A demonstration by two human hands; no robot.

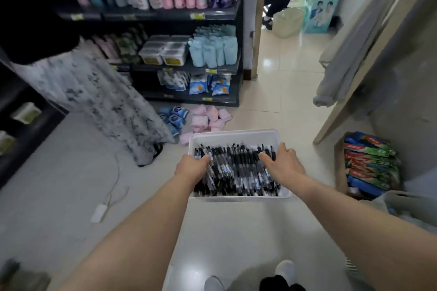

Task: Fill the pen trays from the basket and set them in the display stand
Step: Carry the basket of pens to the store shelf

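A white rectangular basket (234, 135) sits on the tiled floor in front of me, filled with several black pens (236, 170) lying in a heap. My left hand (191, 165) reaches into the basket's left side with its fingers down among the pens. My right hand (281, 163) lies on the pile at the right, fingers spread over the pens and thumb near the basket's right rim. Whether either hand has a hold on pens is hidden by the blur and the heap. No pen tray or display stand is in view.
A dark shelf unit (189, 71) with bottles and packets stands behind the basket. Pink and blue packets (208, 118) lie on the floor by it. A person in a patterned skirt (99, 101) stands at the left. A box of toothpaste (369, 163) sits right. A white cable (106, 198) lies left.
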